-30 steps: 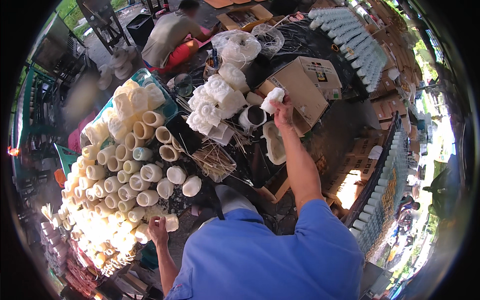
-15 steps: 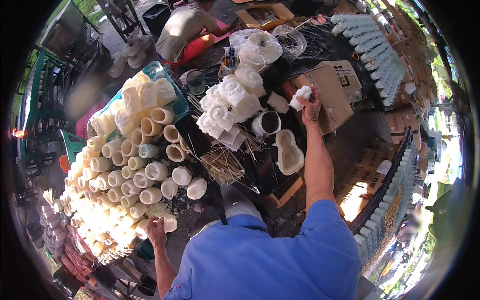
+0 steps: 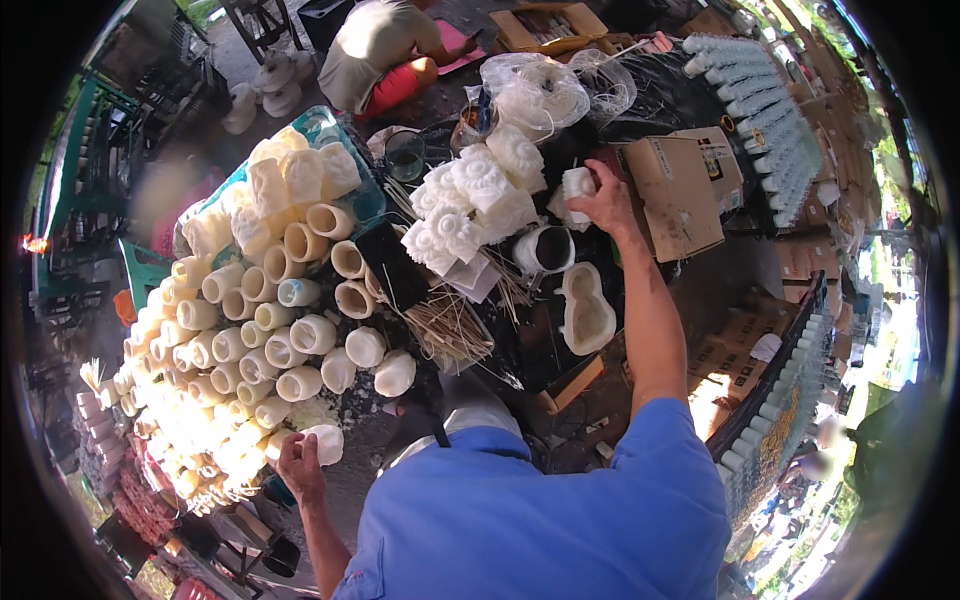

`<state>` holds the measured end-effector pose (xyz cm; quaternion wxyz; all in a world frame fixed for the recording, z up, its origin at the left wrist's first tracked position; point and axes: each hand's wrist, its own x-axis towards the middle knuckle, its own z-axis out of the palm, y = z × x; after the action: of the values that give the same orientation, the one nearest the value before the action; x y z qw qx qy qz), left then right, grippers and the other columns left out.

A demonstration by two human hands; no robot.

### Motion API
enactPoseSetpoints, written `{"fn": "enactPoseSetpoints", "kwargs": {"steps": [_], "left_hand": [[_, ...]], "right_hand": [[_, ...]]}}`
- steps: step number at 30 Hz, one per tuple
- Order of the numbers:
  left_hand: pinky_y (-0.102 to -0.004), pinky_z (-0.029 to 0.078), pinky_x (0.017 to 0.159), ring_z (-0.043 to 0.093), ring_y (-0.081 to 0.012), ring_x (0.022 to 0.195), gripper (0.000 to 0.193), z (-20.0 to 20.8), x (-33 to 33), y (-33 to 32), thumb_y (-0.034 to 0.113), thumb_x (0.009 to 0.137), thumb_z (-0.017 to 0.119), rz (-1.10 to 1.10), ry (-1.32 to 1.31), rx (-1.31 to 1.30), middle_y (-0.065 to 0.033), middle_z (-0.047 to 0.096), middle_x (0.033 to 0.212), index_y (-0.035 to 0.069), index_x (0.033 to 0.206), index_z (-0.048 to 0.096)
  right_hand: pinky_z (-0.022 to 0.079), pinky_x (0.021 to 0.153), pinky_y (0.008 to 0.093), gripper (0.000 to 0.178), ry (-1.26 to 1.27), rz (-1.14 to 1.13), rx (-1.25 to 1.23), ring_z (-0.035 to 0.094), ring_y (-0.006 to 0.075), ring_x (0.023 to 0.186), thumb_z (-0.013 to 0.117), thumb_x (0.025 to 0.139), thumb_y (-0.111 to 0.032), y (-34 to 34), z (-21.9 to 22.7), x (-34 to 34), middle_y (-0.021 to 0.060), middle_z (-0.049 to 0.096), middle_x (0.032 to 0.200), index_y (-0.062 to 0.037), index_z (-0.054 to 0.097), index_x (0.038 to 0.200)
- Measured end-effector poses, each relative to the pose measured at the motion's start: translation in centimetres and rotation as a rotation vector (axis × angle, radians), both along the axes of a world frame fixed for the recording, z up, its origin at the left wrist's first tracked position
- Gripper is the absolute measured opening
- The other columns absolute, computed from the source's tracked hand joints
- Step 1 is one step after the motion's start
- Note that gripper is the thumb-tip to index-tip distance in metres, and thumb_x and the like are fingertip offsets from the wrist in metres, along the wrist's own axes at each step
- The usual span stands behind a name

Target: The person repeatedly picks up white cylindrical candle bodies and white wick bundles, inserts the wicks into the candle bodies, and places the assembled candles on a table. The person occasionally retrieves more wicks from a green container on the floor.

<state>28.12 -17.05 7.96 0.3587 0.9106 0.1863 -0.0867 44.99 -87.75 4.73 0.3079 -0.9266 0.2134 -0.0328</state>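
Note:
My right hand [image 3: 606, 200] is closed on a small white carved wax-like block [image 3: 577, 188], with fingers curled over its right side. It is just right of a heap of ornate white carved pieces [image 3: 470, 195]. Below the block lie a white cylinder with a dark opening [image 3: 545, 250] and a pale figure-eight-shaped hollow piece [image 3: 588, 308]. At lower left, my left hand [image 3: 302, 468] pinches the edge of a rounded, pale translucent piece [image 3: 325, 444]. Beside it rises a large pile of cream, wax-like hollow cups [image 3: 285, 345]; the pinched piece's far side is partly hidden.
A turquoise crate [image 3: 370, 200] holds more cream pieces. Thin sticks [image 3: 450, 325] lie mid-table near a cardboard box [image 3: 675, 195]. Rows of clear glasses [image 3: 755, 130] stand at far right. Another person [image 3: 375, 55] crouches at the back.
My right hand has moved left with the block, lowering it beside the carved heap. My left hand has shifted slightly left with its pale piece. The view has shifted a little.

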Motion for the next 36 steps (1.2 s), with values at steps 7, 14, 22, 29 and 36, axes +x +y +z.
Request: {"fn": "enactPoseSetpoints", "kwargs": {"steps": [7, 14, 22, 29, 36], "left_hand": [[-0.0263, 0.039, 0.059, 0.046, -0.0080, 0.063, 0.014, 4.5, 5.2, -4.3, 0.010, 0.097, 0.075, -0.006, -0.201, -0.333, 0.0045, 0.057, 0.069, 0.001, 0.104, 0.068], [-0.0314, 0.055, 0.083, 0.068, -0.0153, 0.091, 0.015, 5.2, 10.5, -11.8, 0.010, 0.105, 0.063, 0.039, -0.148, -1.257, -0.0080, 0.070, 0.101, 0.001, 0.117, 0.062], [-0.0340, 0.059, 0.083, 0.071, -0.0183, 0.094, 0.022, 4.3, 10.9, -14.5, 0.023, 0.109, 0.060, 0.121, 0.078, -1.622, -0.0077, 0.071, 0.105, 0.006, 0.122, 0.061], [-0.0275, 0.056, 0.071, 0.067, -0.0094, 0.080, 0.020, -0.5, 0.4, -5.4, 0.021, 0.106, 0.066, 0.397, -0.133, -0.985, -0.0064, 0.072, 0.096, 0.003, 0.114, 0.065], [-0.0330, 0.056, 0.096, 0.066, -0.0195, 0.110, 0.083, 0.0, -9.2, 0.9, 0.006, 0.078, 0.085, 0.418, -0.160, -1.323, -0.0117, 0.062, 0.124, 0.001, 0.149, 0.042]], "right_hand": [[0.051, 0.108, 0.0458, 0.090, 0.099, 0.130, -0.011, 0.066, 0.0417, 0.123, 0.091, 0.069, -0.042, 3.5, -0.1, 0.5, 0.0263, 0.069, 0.130, 0.0006, 0.059, 0.141], [0.054, 0.101, 0.0396, 0.062, -0.237, -0.119, 0.392, 0.070, 0.0281, 0.112, 0.082, 0.091, -0.030, 10.3, 4.3, -3.0, 0.0210, 0.071, 0.125, 0.0047, 0.061, 0.138], [0.048, 0.111, 0.0347, 0.083, 0.279, 0.480, 1.931, 0.060, 0.0172, 0.129, 0.083, 0.093, -0.031, 35.5, 7.2, -7.3, 0.0078, 0.061, 0.142, 0.0006, 0.040, 0.157], [0.056, 0.099, 0.0329, 0.071, 0.610, 0.550, 1.649, 0.066, 0.0157, 0.114, 0.089, 0.083, -0.012, 47.8, 3.7, -12.2, 0.0064, 0.066, 0.126, -0.0009, 0.052, 0.143], [0.059, 0.074, 0.0305, 0.042, 0.638, 0.745, 1.145, 0.071, 0.0161, 0.085, 0.086, 0.083, -0.017, 56.1, -0.9, -13.7, 0.0089, 0.073, 0.102, -0.0001, 0.066, 0.116]]}}
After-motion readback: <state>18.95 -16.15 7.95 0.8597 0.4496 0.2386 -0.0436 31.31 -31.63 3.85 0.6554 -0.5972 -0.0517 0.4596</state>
